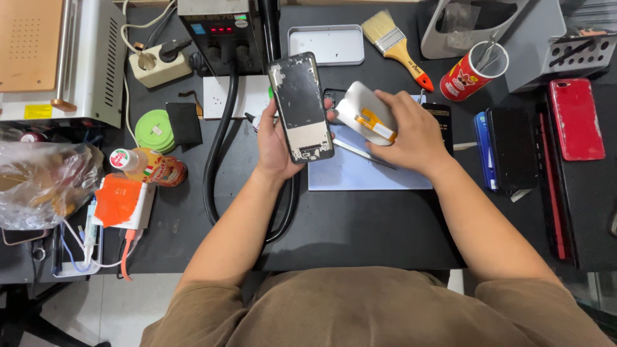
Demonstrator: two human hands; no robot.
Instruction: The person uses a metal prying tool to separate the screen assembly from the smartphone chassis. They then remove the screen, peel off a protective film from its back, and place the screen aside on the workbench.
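From the head view, your left hand (pixel 275 144) is clamped around a phone frame (pixel 300 107), tilted upright at centre frame. Your right hand (pixel 411 132) grips a white panel (pixel 366 115) just right of it, above the blue mat (pixel 360 170) on the worktop (pixel 360 225). A brush (pixel 393 44) lies at upper centre.

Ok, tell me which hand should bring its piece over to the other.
Right, probably. The right hand pinches a small white part with an orange strip, light and easy to steer. The left hand grips the open phone frame upright, so it serves better as the steady base.
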